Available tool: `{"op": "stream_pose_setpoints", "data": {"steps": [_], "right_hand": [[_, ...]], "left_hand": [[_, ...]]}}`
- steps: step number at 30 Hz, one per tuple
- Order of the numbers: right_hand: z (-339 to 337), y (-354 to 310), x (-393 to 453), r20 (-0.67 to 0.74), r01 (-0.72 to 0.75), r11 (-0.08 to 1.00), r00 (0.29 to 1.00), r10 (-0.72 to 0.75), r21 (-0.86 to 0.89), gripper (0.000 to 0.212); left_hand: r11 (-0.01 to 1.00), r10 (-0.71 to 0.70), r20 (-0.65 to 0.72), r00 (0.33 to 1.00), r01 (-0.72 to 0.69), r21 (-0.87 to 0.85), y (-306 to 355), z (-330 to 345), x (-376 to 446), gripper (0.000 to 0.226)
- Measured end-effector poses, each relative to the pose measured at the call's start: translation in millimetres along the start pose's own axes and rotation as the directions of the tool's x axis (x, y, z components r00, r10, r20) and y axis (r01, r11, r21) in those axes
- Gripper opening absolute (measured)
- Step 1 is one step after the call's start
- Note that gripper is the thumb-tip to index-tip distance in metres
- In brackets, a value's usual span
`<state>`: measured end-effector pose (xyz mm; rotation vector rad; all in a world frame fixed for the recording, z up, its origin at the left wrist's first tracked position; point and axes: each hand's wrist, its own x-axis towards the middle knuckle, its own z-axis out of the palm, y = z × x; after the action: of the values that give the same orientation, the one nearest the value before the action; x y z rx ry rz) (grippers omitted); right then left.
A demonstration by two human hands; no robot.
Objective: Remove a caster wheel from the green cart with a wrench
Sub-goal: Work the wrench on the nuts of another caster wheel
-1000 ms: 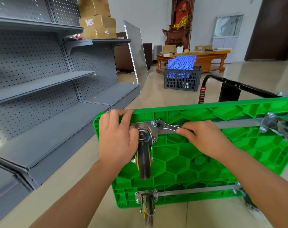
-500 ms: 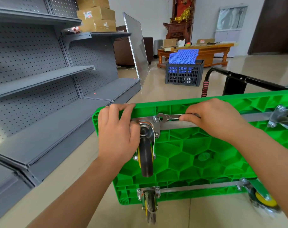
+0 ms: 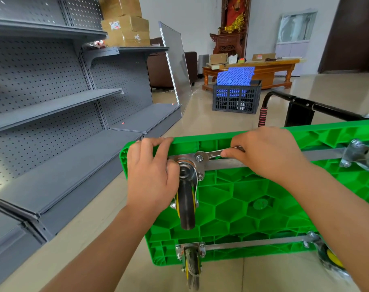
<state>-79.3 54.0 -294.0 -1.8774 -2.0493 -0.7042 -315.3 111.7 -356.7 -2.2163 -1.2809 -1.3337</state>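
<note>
Now the green cart [image 3: 253, 192] stands on its side on the floor, underside facing us. Left hand [image 3: 152, 175] grips the top edge beside the caster wheel [image 3: 186, 205]; right hand [image 3: 268, 152] pinches the wrench [image 3: 213, 153], its head on a plate bolt [image 3: 199, 158] at the top-left corner. Wheel's still fastened, I'd say bolts remain. The cart's top rim sits just above the handle, limiting the upward swing.

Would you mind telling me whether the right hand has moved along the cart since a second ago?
Yes. The right hand has swung the wrench handle up, from below the steel bar toward the cart's top edge.
</note>
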Motion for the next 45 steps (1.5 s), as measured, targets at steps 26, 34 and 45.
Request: {"op": "stream_pose_setpoints", "data": {"steps": [26,34,45], "right_hand": [[34.8,-2.4,-32.4,-0.002,-0.154,0.948,0.987,0.161,0.277,0.054],[34.9,-11.1,-58.3,0.113,-0.178,0.956,0.981,0.155,0.233,0.034],[39.5,-5.8,-54.0,0.193,-0.154,0.972,0.974,0.120,0.175,0.042]], "left_hand": [[1.000,0.012,-0.040,0.999,-0.013,-0.003,-3.9,4.7,-0.4,0.048],[1.000,-0.004,0.002,1.000,0.004,-0.005,0.7,-2.1,0.0,0.049],[1.000,-0.009,0.006,1.000,0.009,-0.001,1.7,-1.8,-0.4,0.048]]}}
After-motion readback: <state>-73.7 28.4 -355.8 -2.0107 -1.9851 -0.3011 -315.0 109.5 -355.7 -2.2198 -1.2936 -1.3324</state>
